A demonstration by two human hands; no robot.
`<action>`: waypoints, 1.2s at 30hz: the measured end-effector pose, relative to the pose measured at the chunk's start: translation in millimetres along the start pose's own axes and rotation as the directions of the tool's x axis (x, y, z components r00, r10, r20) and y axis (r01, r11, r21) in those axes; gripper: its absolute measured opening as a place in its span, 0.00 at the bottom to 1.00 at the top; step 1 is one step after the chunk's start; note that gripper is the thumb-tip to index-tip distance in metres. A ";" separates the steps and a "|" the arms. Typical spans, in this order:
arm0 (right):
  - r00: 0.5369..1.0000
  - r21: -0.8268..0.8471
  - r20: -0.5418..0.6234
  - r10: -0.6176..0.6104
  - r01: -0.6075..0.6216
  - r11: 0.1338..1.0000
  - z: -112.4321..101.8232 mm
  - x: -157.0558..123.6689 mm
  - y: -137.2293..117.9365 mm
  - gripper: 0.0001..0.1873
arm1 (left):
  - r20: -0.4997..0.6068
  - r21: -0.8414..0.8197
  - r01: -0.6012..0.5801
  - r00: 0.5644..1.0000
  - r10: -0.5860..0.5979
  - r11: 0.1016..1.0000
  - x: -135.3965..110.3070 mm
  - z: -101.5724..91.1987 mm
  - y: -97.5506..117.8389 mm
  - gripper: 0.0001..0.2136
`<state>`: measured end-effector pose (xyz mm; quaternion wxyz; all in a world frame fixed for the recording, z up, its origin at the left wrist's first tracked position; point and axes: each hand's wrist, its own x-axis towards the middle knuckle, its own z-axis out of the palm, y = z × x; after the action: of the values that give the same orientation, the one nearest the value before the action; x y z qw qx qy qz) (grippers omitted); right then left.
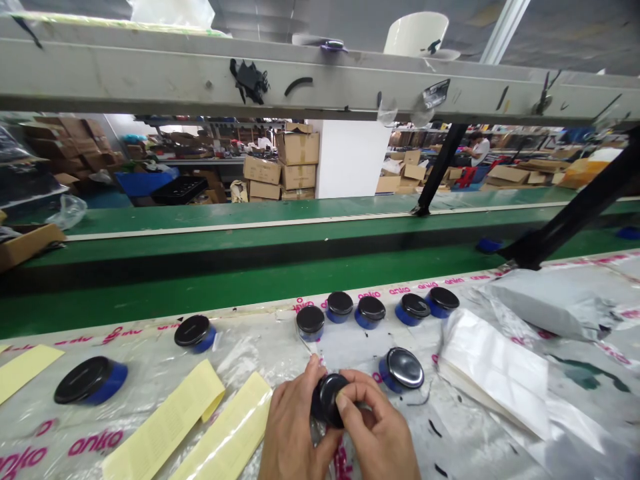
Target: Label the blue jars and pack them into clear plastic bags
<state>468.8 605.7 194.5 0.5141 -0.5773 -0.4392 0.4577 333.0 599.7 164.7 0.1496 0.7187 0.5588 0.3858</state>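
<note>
A small black round container (330, 399) with a shiny top is held between my two hands, just above the table. My left hand (295, 420) grips it from the left, fingers and thumb around its side. The thumb and fingers of my right hand (373, 417) press on its top and right edge. To the right sits a similar round container (401, 369) with a glossy black top and blue side. Farther back, several more stand in a loose row, among them one black-topped container (371, 312). Two others, a near one (91, 381) and a farther one (195, 333), are on the left.
Yellow printed strips (165, 420) lie left of my hands. White bags or sheets (495, 373) and a grey plastic bag (550, 303) cover the right. Behind the plastic-covered table runs a green conveyor belt (280, 283). Black slanted posts (575, 207) and an overhead beam (170, 73) frame it.
</note>
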 end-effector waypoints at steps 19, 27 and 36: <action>0.998 -0.071 -0.067 -0.007 0.002 0.997 3.5 3.9 2.7 0.21 | 0.072 -0.164 0.201 0.979 -0.191 0.966 -0.1 -3.7 3.6 0.38; 0.982 -0.222 -0.050 -0.183 0.167 0.961 -5.7 0.6 -8.9 0.20 | 0.074 -0.231 0.261 0.965 -0.250 0.937 12.4 -16.1 5.1 0.37; 0.856 -0.480 -0.158 -0.491 0.368 0.796 -67.7 10.3 -4.4 0.16 | -0.183 -0.080 0.179 0.964 -0.191 0.981 9.6 -33.4 28.7 0.31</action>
<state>537.0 603.2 201.7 0.5197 -0.6182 -0.5743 0.1337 329.4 591.8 208.9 0.1535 0.6181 0.6228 0.4544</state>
